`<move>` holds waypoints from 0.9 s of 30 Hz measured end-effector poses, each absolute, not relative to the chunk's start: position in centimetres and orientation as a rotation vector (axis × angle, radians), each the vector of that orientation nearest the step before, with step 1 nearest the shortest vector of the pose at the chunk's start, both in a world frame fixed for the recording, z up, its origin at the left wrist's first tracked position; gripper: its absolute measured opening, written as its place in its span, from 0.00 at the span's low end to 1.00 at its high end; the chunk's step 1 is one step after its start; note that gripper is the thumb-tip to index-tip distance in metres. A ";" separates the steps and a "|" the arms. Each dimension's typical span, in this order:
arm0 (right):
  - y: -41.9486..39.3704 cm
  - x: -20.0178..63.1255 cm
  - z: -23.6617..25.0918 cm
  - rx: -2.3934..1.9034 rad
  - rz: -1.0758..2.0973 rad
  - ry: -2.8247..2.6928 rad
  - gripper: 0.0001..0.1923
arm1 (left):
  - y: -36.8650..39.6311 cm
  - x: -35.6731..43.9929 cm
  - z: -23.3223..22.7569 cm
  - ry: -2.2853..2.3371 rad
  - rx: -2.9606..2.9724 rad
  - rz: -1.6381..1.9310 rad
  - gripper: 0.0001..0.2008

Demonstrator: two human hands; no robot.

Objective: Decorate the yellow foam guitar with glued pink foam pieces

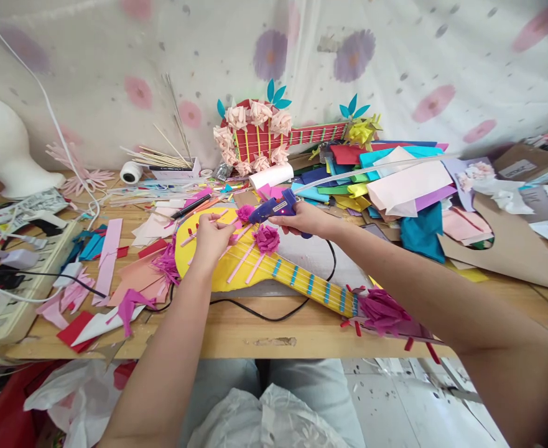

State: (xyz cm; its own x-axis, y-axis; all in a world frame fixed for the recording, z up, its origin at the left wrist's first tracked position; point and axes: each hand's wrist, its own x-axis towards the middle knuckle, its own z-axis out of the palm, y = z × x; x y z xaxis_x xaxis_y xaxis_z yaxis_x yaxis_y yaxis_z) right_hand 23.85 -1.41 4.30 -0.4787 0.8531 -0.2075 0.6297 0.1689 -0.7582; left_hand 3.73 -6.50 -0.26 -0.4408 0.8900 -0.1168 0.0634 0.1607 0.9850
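A yellow paper guitar [267, 272] lies on the table before me, with pink strips on its body and blue bands along its neck. My right hand [307, 219] grips a blue hot glue gun [274, 207], whose nozzle points left over the body, close to a small magenta paper flower [244, 213]. A larger magenta flower [267, 239] sits just below the gun. Over the left part of the body, the fingers of my left hand [212, 239] are pinched together; anything between them is too small to name. Magenta crepe petals [383, 310] cover the guitar's head end.
A red paper guitar with pale pink roses [259, 113] leans at the back. Coloured paper sheets [408, 180] are piled to the right, scraps [110, 255] and a power strip [15, 298] lie left. The gun's black cord [269, 318] loops under the yellow guitar.
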 end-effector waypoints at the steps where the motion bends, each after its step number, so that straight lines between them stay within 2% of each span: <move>1: -1.4 23.8 4.3 -1.435 1.196 -2.188 0.23 | -6.5 3.7 -0.3 1.669 0.926 1.371 0.21; 20: -1.1 23.4 4.6 -1.413 1.188 -2.189 0.23 | -7.0 4.0 0.1 1.643 0.893 1.384 0.22; 27: -0.2 23.8 3.7 -1.278 1.277 -2.085 0.23 | -7.0 3.9 0.1 1.666 0.909 1.363 0.21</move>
